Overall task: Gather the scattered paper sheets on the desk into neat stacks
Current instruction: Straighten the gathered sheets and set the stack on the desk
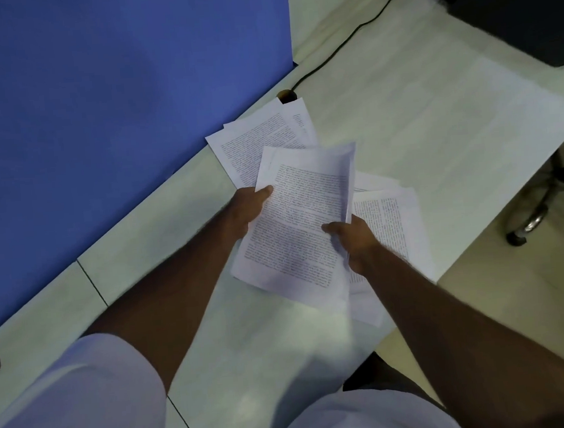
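Note:
A bundle of printed paper sheets (301, 219) is held above the pale desk (400, 110), slightly fanned. My left hand (248, 208) grips its left edge with the thumb on top. My right hand (355, 238) grips its right edge, thumb on the printed face. More printed sheets (254, 138) lie loose on the desk beyond the bundle, next to the blue partition. Other sheets (392, 218) lie under and to the right of my right hand, reaching the desk's near edge. A large blank sheet (502, 112) lies flat at the right.
A blue partition (113, 109) borders the desk on the left. A black cable (345, 43) runs into a desk grommet hole (286, 96). A dark device (520, 6) sits at the far right corner. A chair base (537, 217) stands on the floor at right.

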